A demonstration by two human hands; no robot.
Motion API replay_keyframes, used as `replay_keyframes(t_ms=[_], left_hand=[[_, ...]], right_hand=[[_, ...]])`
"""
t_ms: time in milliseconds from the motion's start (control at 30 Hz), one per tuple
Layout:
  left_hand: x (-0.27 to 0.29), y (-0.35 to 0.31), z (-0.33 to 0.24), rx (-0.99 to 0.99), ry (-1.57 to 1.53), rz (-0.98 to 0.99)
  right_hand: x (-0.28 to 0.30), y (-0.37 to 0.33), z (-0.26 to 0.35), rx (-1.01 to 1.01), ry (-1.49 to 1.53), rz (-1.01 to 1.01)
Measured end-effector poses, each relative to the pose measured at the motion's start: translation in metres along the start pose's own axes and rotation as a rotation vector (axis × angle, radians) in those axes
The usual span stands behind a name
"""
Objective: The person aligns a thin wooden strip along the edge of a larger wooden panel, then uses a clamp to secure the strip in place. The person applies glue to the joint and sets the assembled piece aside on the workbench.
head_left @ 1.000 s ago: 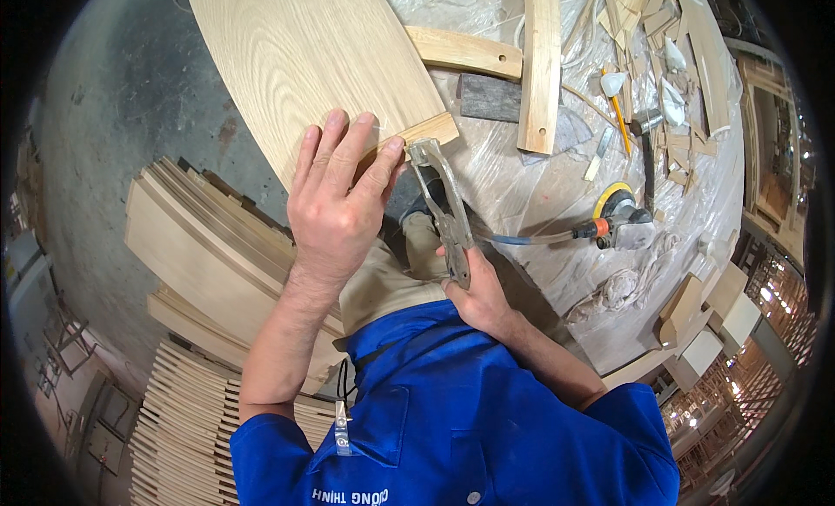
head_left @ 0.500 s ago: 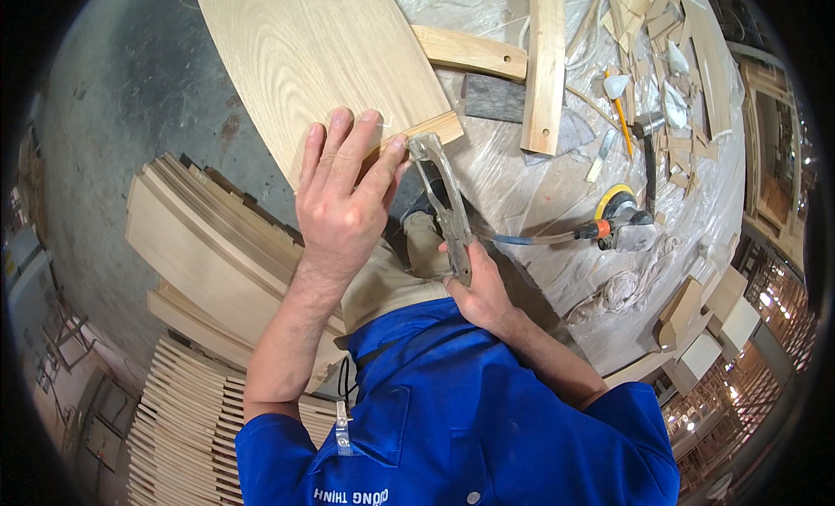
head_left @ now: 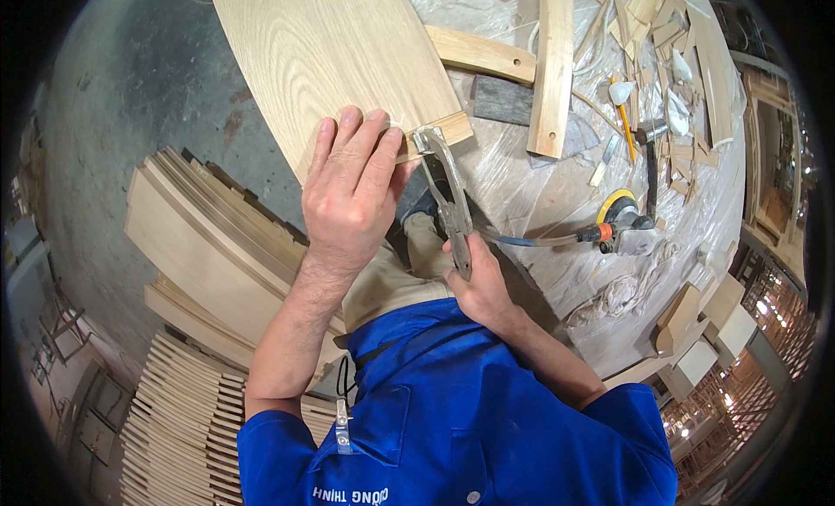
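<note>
A long pale wooden board (head_left: 348, 53) extends away from me, with a narrow wood strip (head_left: 455, 126) across its near end. My left hand (head_left: 352, 193) grips this end, fingers resting on the top face; the thumb is mostly hidden. In my right hand (head_left: 478, 284) is a worn grey plier-like metal tool (head_left: 452, 197) with two long arms. Its head meets the strip at the board's near edge, just right of my left fingertips. The fingers of my right hand are wrapped round its lower end.
Right of the board, a plastic-covered surface (head_left: 548, 193) bears a sander (head_left: 622, 219) with a hose, a hammer (head_left: 651, 130), an orange pencil-like stick (head_left: 624, 123), wooden bars (head_left: 551, 71) and several offcuts. Curved boards (head_left: 200, 236) and slats (head_left: 178, 410) are stacked at left.
The whole scene has shifted slightly rightward at the top of the view. Both hands keep their grips, and the tool's head stays at the board's near edge.
</note>
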State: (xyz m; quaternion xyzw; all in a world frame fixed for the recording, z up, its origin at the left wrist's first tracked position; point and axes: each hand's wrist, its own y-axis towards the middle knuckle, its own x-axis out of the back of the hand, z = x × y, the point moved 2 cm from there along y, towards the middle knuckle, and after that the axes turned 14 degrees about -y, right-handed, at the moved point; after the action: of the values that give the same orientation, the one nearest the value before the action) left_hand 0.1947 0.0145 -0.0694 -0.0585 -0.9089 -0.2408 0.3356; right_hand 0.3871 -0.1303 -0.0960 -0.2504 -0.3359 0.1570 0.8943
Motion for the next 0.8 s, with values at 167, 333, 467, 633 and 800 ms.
replay_keyframes(t_ms=[167, 333, 467, 633, 800], left_hand=[[0.0001, 0.0013, -0.0011, -0.007, 0.019, 0.001], [-0.0007, 0.0009, -0.0017, -0.006, 0.033, -0.002], [0.0002, 0.0013, -0.0017, -0.002, 0.029, 0.0], [0.0004, 0.0001, -0.0007, -0.006, 0.021, -0.014], [0.0004, -0.0021, 0.0018, -0.023, 0.011, -0.02]], right_hand=[[0.0016, 0.0014, 0.0024, -0.035, 0.02, 0.019], [0.0005, 0.0033, 0.0002, -0.046, 0.024, 0.038], [-0.0022, 0.0047, -0.0022, -0.054, 0.043, 0.034], [-0.0045, 0.0076, -0.0007, -0.041, 0.055, -0.003], [-0.0074, 0.0095, -0.003, -0.036, 0.033, -0.032]])
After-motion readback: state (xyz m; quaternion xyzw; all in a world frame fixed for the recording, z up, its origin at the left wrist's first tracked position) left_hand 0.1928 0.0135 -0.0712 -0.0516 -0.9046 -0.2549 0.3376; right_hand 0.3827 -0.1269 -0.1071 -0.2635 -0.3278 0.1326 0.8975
